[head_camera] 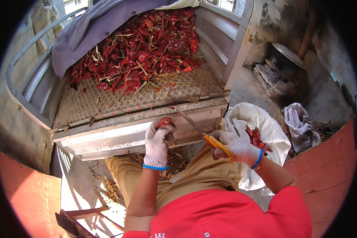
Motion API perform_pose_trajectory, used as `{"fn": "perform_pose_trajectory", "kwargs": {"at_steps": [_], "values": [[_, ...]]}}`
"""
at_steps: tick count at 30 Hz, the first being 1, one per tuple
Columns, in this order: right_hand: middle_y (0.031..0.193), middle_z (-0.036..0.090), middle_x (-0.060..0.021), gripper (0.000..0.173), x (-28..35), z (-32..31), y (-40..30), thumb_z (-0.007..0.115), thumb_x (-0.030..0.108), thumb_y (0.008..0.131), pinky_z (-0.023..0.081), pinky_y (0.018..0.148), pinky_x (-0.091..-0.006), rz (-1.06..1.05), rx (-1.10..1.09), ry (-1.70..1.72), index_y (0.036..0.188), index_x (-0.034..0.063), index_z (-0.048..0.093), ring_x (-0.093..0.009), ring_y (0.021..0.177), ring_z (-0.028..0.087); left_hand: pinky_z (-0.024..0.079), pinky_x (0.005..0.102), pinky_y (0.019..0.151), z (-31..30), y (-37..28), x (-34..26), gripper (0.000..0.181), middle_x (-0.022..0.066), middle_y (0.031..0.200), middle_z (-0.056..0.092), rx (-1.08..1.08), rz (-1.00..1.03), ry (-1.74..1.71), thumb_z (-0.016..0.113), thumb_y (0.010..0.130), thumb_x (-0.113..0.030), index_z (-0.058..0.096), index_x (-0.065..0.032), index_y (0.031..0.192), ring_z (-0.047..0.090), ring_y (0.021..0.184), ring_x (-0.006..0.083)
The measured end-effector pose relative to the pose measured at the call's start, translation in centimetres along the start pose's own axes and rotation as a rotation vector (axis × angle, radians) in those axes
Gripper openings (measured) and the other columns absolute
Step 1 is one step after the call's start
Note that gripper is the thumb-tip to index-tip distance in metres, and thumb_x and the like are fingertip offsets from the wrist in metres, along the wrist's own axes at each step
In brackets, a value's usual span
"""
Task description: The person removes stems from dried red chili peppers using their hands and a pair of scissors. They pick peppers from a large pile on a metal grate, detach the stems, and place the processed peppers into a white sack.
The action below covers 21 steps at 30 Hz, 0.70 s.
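Note:
My left hand [159, 139], in a white knit glove with a blue cuff, pinches a dried red chili pepper [164, 121] before the truck bed's edge. A similar glove covers my right hand [235, 145], whose fingers wrap the orange handle of a long, narrow metal tool [217, 144]. Its shaft points up and left, with a small dark red bit at the tip. Whether it is a pair of scissors cannot be told. Beyond both hands, a large heap of dried red chilies [142, 53] with loose stems covers much of the textured metal bed [178, 95].
A grey-purple cloth [86, 35] drapes over the heap's left side. Metal side rails [26, 77] flank the bed. At right, a white woven sack [264, 116] holds red chilies [255, 138]. Farther back, a lidded pot [287, 56] stands on a stove. Stems and scraps [110, 189] litter the floor.

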State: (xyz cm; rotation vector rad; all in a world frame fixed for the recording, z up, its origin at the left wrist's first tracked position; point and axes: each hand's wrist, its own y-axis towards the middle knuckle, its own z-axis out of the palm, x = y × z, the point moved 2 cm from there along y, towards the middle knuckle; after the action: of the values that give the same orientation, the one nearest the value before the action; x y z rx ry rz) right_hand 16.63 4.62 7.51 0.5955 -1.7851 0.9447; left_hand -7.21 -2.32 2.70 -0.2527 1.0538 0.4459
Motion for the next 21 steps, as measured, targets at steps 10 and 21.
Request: {"fn": "perform_pose_trajectory", "kwargs": {"at_steps": [10, 21], "values": [[0.109, 0.060, -0.0045, 0.080, -2.5, 2.6, -2.0, 0.073, 0.061, 0.083, 0.047, 0.065, -0.0233, -0.056, 0.363, 0.587, 0.135, 0.0060, 0.051, -0.011, 0.084, 0.058, 0.045, 0.0256, 0.052, -0.4, 0.1, 0.3, 0.031, 0.0087, 0.079, 0.068, 0.089, 0.037, -0.134, 0.052, 0.081, -0.003, 0.067, 0.0031, 0.107, 0.058, 0.060, 0.0132], [0.099, 0.064, -0.0084, 0.087, -1.2, 3.2, -2.6, 0.066, 0.071, 0.082, 0.048, 0.061, -0.0302, -0.013, 0.422, 0.795, 0.132, 0.0014, 0.052, -0.016, 0.072, 0.059, 0.046, 0.0263, 0.053, -1.4, 0.5, 0.4, 0.034, 0.0109, 0.084, 0.070, 0.084, 0.072, -0.094, 0.052, 0.079, -0.002, 0.067, 0.0054, 0.108, 0.061, 0.063, 0.0159]]}}
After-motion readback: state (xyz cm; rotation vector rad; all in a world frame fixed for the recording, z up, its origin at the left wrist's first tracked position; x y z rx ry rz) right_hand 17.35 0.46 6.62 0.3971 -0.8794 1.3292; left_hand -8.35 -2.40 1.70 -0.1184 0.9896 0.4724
